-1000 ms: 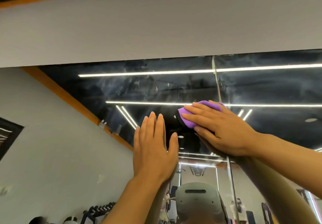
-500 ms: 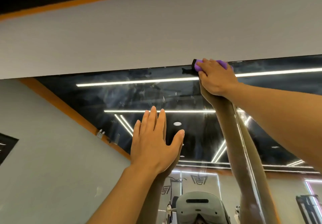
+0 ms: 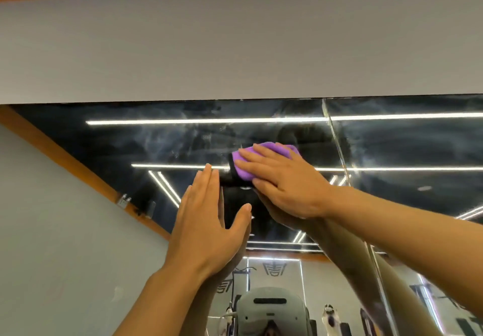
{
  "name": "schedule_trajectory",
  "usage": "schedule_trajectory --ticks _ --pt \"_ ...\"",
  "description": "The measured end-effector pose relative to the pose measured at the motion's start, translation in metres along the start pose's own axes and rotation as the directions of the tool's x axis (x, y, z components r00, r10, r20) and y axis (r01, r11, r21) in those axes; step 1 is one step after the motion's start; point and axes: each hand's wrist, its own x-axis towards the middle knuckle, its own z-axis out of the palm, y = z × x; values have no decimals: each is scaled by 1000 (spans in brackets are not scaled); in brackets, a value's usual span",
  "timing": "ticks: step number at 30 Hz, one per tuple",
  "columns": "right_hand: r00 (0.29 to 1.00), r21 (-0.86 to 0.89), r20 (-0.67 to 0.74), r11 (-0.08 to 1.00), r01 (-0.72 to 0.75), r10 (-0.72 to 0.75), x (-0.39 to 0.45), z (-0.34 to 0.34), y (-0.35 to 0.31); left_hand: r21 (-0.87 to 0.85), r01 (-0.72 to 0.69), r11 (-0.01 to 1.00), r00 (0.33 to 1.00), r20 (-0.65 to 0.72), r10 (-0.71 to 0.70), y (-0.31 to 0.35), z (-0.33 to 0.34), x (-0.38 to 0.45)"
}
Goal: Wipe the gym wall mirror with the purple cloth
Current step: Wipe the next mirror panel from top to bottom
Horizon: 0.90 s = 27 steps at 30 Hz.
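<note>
Pressing flat, the right hand holds the purple cloth against the gym wall mirror, fingers straight and spread over it, just below the mirror's upper edge. The left hand rests open on the glass just left of it, fingers together, thumb out. Hazy streaks cover the glass nearby.

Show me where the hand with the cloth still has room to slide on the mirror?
Free glass lies left of the purple cloth, up to the mirror top edge, and right past the panel seam. It is crowded below, where the flat left hand sits close under the right hand.
</note>
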Motion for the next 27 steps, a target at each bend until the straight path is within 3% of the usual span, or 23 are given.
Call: schedule_trajectory --ticks 5,8,12,18,21,24,27 --pt "990 -23 21 990 141 -141 -10 7 -6 129 23 991 1000 -8 -22 -26 -20 -16" --pt "998 -23 -7 998 -62 62 30 -8 15 166 -3 986 1000 -2 3 -35 -26 -18" --pt "906 -24 -120 911 -411 405 96 -31 48 216 5 976 1000 21 -10 -46 -34 -18" --pt "823 -50 -265 845 -533 503 119 -17 48 208 -4 978 998 67 -10 -53 -45 -16" --pt "860 -74 -209 870 -488 465 124 -12 38 185 -21 983 996 87 5 -58 -44 -14" --pt "948 -87 -86 945 -314 307 126 -3 0 161 -19 987 991 132 -2 -59 -47 -14" --pt "991 -46 -14 990 -134 133 112 12 -50 159 45 986 988 137 -67 -59 -54 -16"
